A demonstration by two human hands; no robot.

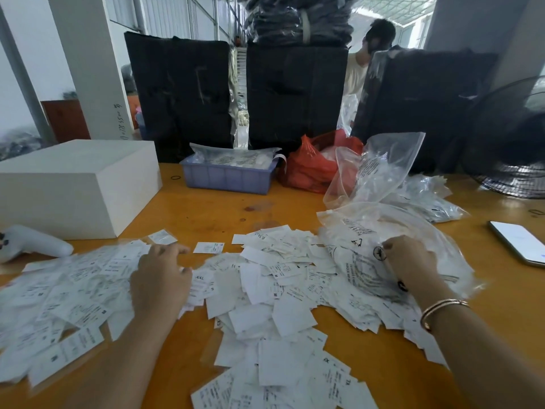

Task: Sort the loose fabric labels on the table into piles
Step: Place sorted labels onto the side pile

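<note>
We are at an orange-brown worktop (206, 208) in a workshop, with black bundles stacked behind it and a white foam block (73, 184) at the far left. Across the near half lies a wide drift of loose fabric labels (265, 290), overlapping, some printed side up, some blank. To the right a clear printed plastic bag (362, 240) slumps over part of the drift. Beyond sit a blue tray (227, 175) and a red bag (309, 169); a phone (519, 240) lies at the far right.

Our left hand (160, 281) rests on the labels at the left, fingers loosely bent and blurred, so we cannot tell whether they hold one. Our right hand (410, 258) pinches the bag's film with its fingers curled.

We judge the labels very light, thin, limp and slick; they should slide and scatter under a brush of air. We would pin one flat, drag it clear, then pinch an edge. Size letters show on several.
</note>
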